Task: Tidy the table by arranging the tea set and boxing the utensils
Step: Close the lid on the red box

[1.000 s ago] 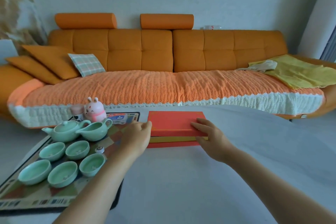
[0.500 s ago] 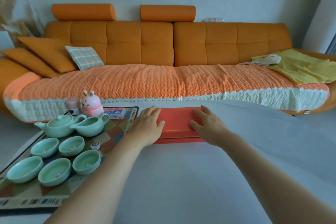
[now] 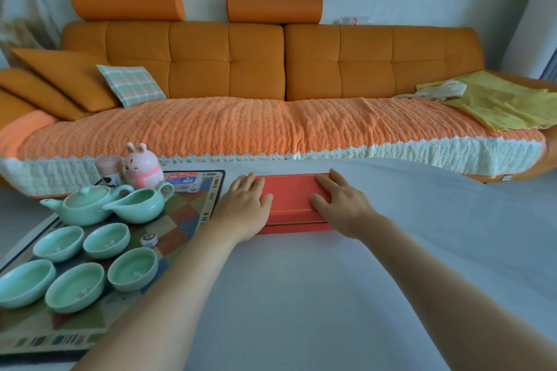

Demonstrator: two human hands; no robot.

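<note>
Pressing down on red box (image 3: 291,196), centre of frame, far part of white table (image 3: 301,295). Left grip (image 3: 245,205) lies on the box's left end, right grip (image 3: 340,208) on its right end. Both grips are bare hands: fingers straight, slightly apart, palms down, clamped on nothing; contact w/ lid top only.

Likely reason: equal push at both ends seats a lid square w/o tipping it. Box looks shut, w/ a thin gold line along the front face. Contents hidden, so can't tell if the utensils are inside.

Tea set is at lower left of frame on patterned mat (image 3: 187,214). Teapot (image 3: 84,205) and pitcher (image 3: 141,203) stand side by side at the back; touching or not, can't tell. Five cups (image 3: 106,239) in front, upright, mouths up, close-packed in 2 rows. Set is probably kept together on the mat and apart from the box so reaching arms don't sweep it.

Left forearm passes just beside the nearest cup, so drawing that arm back carelessly could clip it.

Also there: pink rabbit figure (image 3: 141,167) and small jar (image 3: 107,170) behind the teapot, and an orange sofa (image 3: 256,60) across upper frame.

Est. progress: set arranged, box shut, near the end.
</note>
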